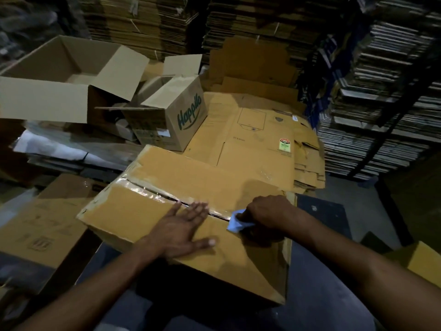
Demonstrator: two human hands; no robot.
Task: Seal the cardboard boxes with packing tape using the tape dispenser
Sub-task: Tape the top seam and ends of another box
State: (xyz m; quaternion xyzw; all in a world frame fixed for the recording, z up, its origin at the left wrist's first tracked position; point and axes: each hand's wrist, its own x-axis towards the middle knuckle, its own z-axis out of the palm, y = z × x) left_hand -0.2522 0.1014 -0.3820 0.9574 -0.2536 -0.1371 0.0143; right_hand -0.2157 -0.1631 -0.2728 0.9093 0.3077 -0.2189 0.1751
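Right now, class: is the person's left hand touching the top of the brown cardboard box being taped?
Touching. The head view shows the left hand lying flat, fingers spread, on the brown cardboard box beside its seam.

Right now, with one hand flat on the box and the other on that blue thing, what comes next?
Probably draw the blue tape dispenser in the right hand nearer along the seam; its far part looks taped, the near part still gapes. The left hand presses the flap.

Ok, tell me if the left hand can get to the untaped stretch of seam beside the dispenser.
Probably yes. The left hand lies flat on the box, fingertips at the seam. The open stretch runs to the tape dispenser in the right hand, with nothing between.
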